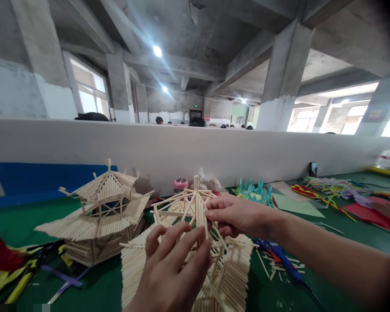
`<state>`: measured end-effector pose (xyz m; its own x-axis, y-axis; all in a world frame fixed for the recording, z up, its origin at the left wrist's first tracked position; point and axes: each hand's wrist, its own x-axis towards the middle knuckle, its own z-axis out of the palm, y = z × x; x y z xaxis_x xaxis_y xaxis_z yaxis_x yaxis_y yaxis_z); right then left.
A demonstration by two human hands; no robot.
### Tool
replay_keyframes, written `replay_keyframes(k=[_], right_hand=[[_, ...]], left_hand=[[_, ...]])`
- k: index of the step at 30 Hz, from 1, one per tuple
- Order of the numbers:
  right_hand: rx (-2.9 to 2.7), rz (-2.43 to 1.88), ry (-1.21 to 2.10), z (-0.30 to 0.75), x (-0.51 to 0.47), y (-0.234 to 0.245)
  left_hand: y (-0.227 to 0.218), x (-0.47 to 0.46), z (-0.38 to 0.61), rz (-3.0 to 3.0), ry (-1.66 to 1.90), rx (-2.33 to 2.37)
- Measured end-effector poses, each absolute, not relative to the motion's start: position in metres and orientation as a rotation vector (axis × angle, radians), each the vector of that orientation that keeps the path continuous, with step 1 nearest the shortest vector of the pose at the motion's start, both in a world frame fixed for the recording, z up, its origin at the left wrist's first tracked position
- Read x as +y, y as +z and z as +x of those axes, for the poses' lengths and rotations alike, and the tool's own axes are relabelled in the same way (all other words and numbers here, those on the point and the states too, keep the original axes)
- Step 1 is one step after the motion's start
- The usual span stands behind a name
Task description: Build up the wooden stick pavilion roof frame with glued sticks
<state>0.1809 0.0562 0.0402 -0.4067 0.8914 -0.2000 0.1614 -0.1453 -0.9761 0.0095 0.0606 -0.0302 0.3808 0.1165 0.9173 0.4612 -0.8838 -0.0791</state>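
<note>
A pagoda model built of thin wooden sticks stands in front of me, its upper roof partly an open frame of ribs meeting at a short post. My right hand pinches a pale wooden stick that slopes down from the peak. At the lower end of the roof sticks, my left hand is bent over them, fingertips pressed close together; its thumb is hidden. Beside it on the left stands a second stick pagoda, with two tiers of covered roof.
A blue glue gun lies at right near loose stick pieces. Behind are a pink-lidded jar, teal paper leaves and a white partition. Yellow-handled tools lie at left. Another person's hand shows far right.
</note>
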Motion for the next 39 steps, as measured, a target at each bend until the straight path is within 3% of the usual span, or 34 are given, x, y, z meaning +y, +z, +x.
replay_keyframes(k=[29, 39], right_hand=[[-1.575, -1.183, 1.559, 0.182, 0.054, 0.039], [-1.63, -1.195, 1.311, 0.186, 0.051, 0.043]], left_hand=[[-0.026, 0.058, 0.01, -2.398, -1.472, -0.518], [-0.004, 0.054, -0.002, -2.47, -1.282, -0.601]])
